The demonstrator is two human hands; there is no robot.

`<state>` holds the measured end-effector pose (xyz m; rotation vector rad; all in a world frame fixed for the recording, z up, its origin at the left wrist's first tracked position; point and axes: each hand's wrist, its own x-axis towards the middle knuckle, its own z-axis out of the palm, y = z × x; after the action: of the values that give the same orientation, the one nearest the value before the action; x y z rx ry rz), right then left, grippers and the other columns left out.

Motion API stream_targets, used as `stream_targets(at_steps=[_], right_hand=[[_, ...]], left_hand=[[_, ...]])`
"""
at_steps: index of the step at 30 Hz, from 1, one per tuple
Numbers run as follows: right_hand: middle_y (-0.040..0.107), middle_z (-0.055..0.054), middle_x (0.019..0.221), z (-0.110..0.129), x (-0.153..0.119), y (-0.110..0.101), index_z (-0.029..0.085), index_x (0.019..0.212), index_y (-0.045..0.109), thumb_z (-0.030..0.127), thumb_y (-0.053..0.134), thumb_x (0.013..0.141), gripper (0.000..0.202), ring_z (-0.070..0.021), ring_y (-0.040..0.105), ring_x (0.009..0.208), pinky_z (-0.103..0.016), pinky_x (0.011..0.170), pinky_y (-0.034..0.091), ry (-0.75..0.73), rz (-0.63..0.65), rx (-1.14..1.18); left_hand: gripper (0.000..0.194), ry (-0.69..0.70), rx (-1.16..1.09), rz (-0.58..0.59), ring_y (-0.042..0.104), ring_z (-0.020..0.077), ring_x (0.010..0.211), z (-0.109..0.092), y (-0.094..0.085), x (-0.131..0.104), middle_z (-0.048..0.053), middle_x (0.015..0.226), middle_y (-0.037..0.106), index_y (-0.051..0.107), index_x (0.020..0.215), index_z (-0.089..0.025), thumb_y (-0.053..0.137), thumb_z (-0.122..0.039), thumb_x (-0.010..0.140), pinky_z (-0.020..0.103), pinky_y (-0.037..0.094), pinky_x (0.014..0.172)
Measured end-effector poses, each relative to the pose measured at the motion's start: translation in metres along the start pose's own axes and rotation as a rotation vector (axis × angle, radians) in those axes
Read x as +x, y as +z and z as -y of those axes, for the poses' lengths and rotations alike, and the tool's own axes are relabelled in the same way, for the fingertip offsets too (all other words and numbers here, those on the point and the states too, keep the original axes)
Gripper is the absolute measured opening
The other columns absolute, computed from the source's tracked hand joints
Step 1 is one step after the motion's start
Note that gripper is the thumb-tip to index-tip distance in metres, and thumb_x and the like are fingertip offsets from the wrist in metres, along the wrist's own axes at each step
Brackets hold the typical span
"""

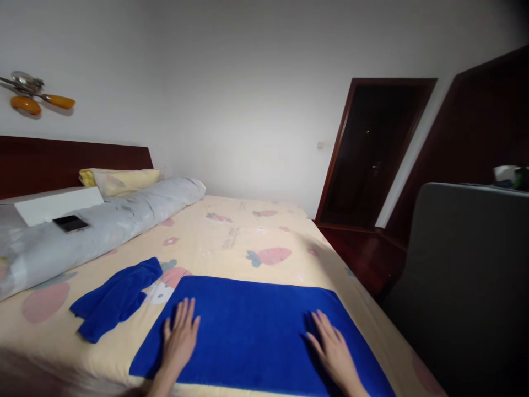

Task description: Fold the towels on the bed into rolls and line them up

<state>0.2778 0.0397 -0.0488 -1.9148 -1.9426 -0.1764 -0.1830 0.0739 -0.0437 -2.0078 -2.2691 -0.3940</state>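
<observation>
A blue towel [252,336] lies spread flat near the front edge of the bed, a rough rectangle with smooth edges. My left hand [181,333] rests over its left part, palm down with the fingers stretched out. Over the right part is my right hand [332,347], also palm down, fingers extended and the thumb apart. Neither hand holds anything. To the left, a second blue cloth [118,300] lies crumpled on the sheet, apart from the spread towel and out of reach of both hands' fingers.
The bed [231,220] has a cream sheet with strawberry prints. A rolled grey quilt [136,212] lies before the headboard, with a phone [71,223] and a white box [60,204] on it. A pillow [128,181] is behind. At right stand a dark grey panel [467,275] and a door [376,154].
</observation>
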Motion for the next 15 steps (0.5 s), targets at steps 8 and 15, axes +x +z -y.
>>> stream_targets(at_steps=[8,15], right_hand=[[0.023,-0.006,0.157,0.128,0.073,0.020,0.026,0.148,0.032,0.066,0.022,0.093,0.069,-0.0217,0.018,0.146,-0.046,0.118,0.020,-0.214,0.314,0.123],[0.024,-0.005,0.157,0.013,0.098,0.016,0.026,0.149,0.030,0.059,0.026,0.094,0.065,-0.0214,0.018,0.146,-0.045,0.117,0.018,0.131,0.270,-0.124]], left_hand=[[0.058,0.327,-0.138,0.192,0.017,0.0229,0.147,-0.120,0.009,0.057,0.005,0.159,0.019,0.025,0.152,-0.023,0.026,-0.041,0.097,0.049,0.018,0.117],[0.058,0.072,-0.073,0.194,0.015,0.0228,0.147,-0.019,0.021,0.113,0.005,0.160,0.017,0.026,0.151,-0.026,0.023,-0.046,0.097,0.051,0.015,0.117]])
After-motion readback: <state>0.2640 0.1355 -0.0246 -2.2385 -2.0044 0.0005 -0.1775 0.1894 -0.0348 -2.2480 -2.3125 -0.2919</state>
